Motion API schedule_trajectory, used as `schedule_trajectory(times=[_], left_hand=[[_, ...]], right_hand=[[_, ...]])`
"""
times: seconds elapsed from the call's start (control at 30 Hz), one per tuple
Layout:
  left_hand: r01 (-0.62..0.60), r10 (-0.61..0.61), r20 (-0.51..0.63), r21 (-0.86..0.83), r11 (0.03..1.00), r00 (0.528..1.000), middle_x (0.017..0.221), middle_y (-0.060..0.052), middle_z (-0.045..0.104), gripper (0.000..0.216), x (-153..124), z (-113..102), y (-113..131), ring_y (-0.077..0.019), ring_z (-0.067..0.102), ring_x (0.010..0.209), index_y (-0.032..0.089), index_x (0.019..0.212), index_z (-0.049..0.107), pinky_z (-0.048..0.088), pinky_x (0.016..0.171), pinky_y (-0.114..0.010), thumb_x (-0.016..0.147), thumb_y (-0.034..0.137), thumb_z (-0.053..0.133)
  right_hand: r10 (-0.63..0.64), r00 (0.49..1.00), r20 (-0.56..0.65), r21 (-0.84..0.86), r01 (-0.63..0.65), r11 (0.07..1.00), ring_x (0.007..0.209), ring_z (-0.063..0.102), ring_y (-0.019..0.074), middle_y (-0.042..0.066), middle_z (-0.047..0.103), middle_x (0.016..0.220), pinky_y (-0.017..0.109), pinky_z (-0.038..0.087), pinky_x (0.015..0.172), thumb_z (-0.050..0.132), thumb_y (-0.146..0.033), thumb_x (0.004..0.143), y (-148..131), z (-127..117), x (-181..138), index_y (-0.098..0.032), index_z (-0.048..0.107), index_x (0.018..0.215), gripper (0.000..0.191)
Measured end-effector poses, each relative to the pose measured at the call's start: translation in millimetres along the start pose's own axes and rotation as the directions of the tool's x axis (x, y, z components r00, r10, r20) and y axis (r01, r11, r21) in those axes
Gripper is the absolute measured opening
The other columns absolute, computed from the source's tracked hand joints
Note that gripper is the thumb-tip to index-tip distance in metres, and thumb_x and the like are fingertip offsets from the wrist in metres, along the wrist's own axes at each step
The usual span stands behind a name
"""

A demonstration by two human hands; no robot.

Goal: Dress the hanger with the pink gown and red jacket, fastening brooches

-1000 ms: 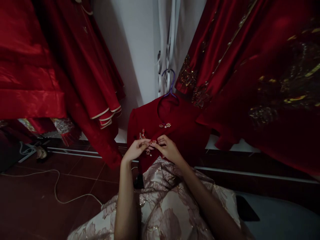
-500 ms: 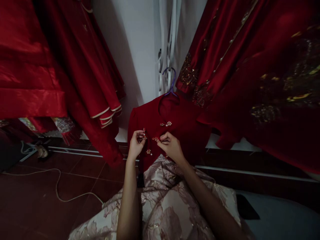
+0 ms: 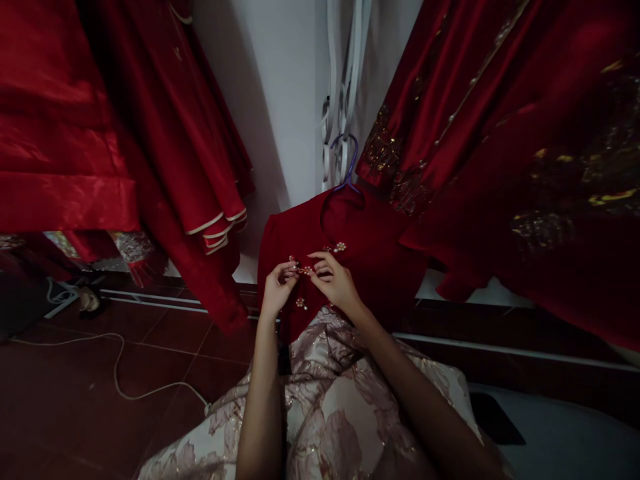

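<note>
Left hand point(image 3: 280, 287) and right hand point(image 3: 334, 281) pinch the clasp point(image 3: 304, 271); looks delicate, so hold its left/right ends. Jacket point(image 3: 373, 260) seems soft, light.

The deep-red collarless jacket point(image 3: 383, 260) is matt, smooth cloth, its gold-toned flower-shaped clasps point(image 3: 340, 247) shiny, metal-like and beaded. The slim purple hanger point(image 3: 353, 160) looks like smooth plastic. The pale floral skirt point(image 3: 345, 413) is crinkled, glinting cloth; the bright-red hanging garment point(image 3: 55, 140), glossy satin-like cloth.
</note>
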State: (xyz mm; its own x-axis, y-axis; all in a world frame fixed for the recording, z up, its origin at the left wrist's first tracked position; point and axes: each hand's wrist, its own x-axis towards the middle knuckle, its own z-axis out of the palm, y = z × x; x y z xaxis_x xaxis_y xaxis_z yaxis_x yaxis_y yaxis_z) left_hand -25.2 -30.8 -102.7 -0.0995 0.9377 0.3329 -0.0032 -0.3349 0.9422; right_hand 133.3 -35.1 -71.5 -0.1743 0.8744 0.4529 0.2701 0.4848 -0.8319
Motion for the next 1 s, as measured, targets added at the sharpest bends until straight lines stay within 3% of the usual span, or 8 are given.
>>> schedule_trajectory(times=[0.23,0.5,0.73,0.83,0.93,1.0], left_hand=[[0.035,-0.035,-0.058,-0.001,0.999,0.998,0.091,-0.009,0.069,0.036,-1.1,1.0,7.3,-0.013,0.062,0.078,0.012,0.097,0.066,0.049,0.078,-0.027,0.064,0.025,0.069],[0.005,0.04,-0.197,0.226,0.974,0.98,0.079,-0.007,0.071,0.028,-3.5,6.9,7.0,-0.0125,0.062,0.066,0.013,0.09,0.071,0.049,0.067,-0.023,0.066,0.026,0.065],[-0.024,0.053,-0.182,0.156,0.987,0.982,0.077,-0.006,0.07,0.023,-3.4,6.7,3.5,-0.0123,0.062,0.067,0.013,0.084,0.07,0.05,0.067,-0.023,0.065,0.024,0.065],[-0.029,0.042,-0.127,0.105,0.994,0.991,0.08,-0.007,0.069,0.023,-2.6,6.1,0.7,-0.0128,0.063,0.071,0.012,0.084,0.068,0.049,0.071,-0.025,0.066,0.024,0.065],[-0.042,0.046,-0.066,0.058,0.997,0.997,0.087,-0.007,0.068,0.025,-2.2,1.7,1.1,-0.0132,0.062,0.078,0.013,0.089,0.065,0.048,0.076,-0.026,0.068,0.028,0.065],[-0.047,0.05,-0.039,0.072,0.996,0.998,0.089,-0.007,0.066,0.031,-3.2,-4.0,5.2,-0.013,0.061,0.079,0.014,0.097,0.062,0.048,0.077,-0.027,0.07,0.029,0.064]], right_hand=[[-0.045,0.999,-0.017,-0.109,0.043,0.993,0.071,0.062,0.0112,0.001,0.061,0.08,0.022,0.052,0.064,0.054,-0.016,0.073,2.2,8.4,15.3,-0.022,0.052,0.108,0.036],[-0.083,0.996,-0.031,-0.163,0.076,0.984,0.073,0.061,0.0126,0.002,0.062,0.083,0.022,0.052,0.06,0.053,-0.022,0.078,2.7,14.3,11.4,-0.022,0.053,0.108,0.03],[-0.073,0.997,-0.035,-0.12,0.068,0.99,0.075,0.062,0.0131,0.003,0.063,0.085,0.022,0.053,0.059,0.054,-0.024,0.079,7.6,13.5,12.0,-0.022,0.055,0.106,0.028],[-0.056,0.996,-0.063,-0.096,0.05,0.994,0.077,0.063,0.0136,0.004,0.064,0.087,0.024,0.054,0.061,0.054,-0.024,0.078,5.8,15.7,11.7,-0.021,0.057,0.103,0.025],[0.001,0.998,-0.07,-0.034,-0.003,0.999,0.08,0.064,0.0139,0.005,0.066,0.088,0.026,0.055,0.068,0.056,-0.022,0.077,1.2,13.9,8.3,-0.021,0.056,0.108,0.031],[0.047,0.999,-0.01,0.034,-0.047,0.998,0.088,0.064,0.0144,0.006,0.067,0.094,0.03,0.054,0.077,0.057,-0.02,0.077,-2.6,5.6,2.7,-0.021,0.053,0.116,0.04]])
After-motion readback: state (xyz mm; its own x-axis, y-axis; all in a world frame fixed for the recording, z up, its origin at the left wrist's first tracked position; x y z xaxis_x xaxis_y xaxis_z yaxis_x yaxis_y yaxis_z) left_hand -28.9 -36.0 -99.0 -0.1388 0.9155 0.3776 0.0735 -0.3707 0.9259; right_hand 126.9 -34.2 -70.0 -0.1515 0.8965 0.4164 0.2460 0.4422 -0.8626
